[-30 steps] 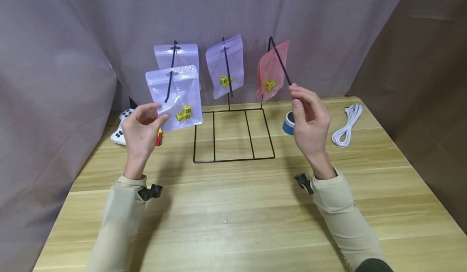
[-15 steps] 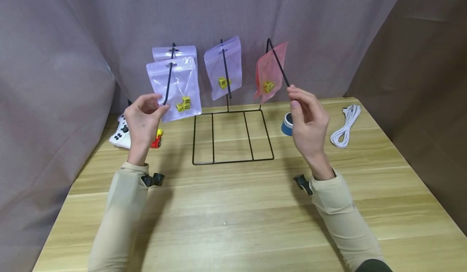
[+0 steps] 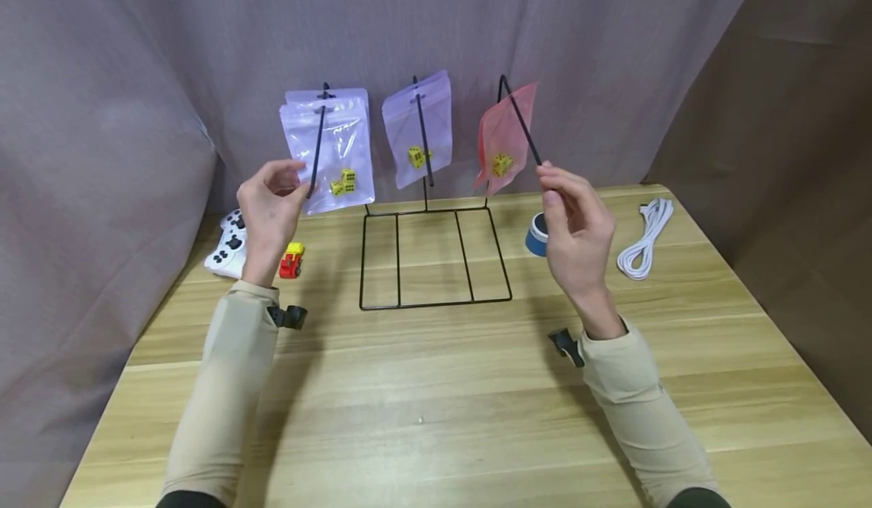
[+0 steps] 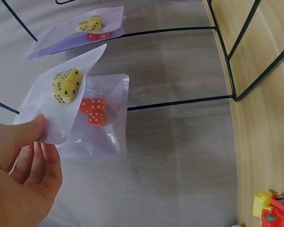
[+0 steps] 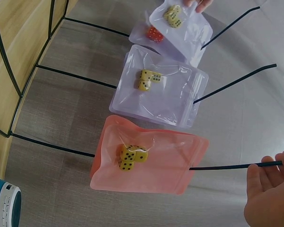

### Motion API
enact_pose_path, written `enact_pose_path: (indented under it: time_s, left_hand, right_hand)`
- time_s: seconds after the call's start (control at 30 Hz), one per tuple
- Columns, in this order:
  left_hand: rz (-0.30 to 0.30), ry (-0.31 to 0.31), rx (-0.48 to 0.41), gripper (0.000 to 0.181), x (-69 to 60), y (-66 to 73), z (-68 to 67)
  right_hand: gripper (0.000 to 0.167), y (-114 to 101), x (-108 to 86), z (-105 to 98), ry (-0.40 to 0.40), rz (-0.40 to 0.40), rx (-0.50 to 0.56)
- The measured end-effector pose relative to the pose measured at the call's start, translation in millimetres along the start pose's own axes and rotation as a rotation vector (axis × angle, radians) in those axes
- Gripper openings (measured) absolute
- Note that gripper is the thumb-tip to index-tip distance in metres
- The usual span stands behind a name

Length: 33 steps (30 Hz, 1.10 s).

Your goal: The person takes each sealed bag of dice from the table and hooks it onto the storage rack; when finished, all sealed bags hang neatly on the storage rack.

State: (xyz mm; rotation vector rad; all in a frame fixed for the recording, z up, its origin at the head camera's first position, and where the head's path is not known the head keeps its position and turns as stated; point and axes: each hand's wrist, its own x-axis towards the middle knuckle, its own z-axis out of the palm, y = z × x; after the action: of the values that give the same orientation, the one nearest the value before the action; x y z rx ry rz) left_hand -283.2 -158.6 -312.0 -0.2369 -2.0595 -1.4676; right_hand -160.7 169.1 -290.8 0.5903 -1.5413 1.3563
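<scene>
My left hand (image 3: 271, 209) pinches the lower left edge of a clear purple zip bag (image 3: 327, 133) with yellow dice (image 4: 66, 86) inside. The bag hangs by its slot on the left hook (image 3: 318, 144) of a black wire rack (image 3: 436, 305). Behind it hangs another purple bag (image 4: 109, 142) with red dice (image 4: 95, 111). Fingers and thumb of my right hand (image 3: 579, 232) pinch the tip of the right hook (image 5: 227, 167), which carries a pink bag (image 5: 165, 175) with yellow dice. Purple bags (image 5: 175, 97) hang on the middle hook, yellow dice showing in front.
On the wooden table (image 3: 422, 387), a white game controller (image 3: 228, 249) and a red and yellow toy (image 3: 291, 260) lie left of the rack. A blue and white round container (image 3: 537, 235) and a coiled white cable (image 3: 645, 239) are to the right. Grey curtain hangs behind.
My left hand has moved forward, sliding the front purple bag back along the left hook, closer to the bag behind. My right hand still pinches the right hook's tip.
</scene>
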Motion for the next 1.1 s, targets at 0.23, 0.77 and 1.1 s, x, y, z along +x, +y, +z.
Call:
enact_pose_path:
  time_s: [0.23, 0.77, 1.1]
  left_hand:
    - [-0.003, 0.012, 0.007, 0.027, 7.3, -3.6, 4.5]
    - [0.001, 0.011, -0.035, 0.031, 6.7, -9.8, 6.5]
    - [0.085, 0.061, 0.011, 0.022, -9.2, -12.4, 5.9]
  right_hand:
    - [0.011, -1.9, -0.6, 0.4, 0.001, -0.001, 0.010]
    - [0.011, -2.5, 0.6, -0.3, 0.010, -0.003, 0.014]
    - [0.017, -3.7, -1.5, -4.1, -0.011, 0.054, 0.007]
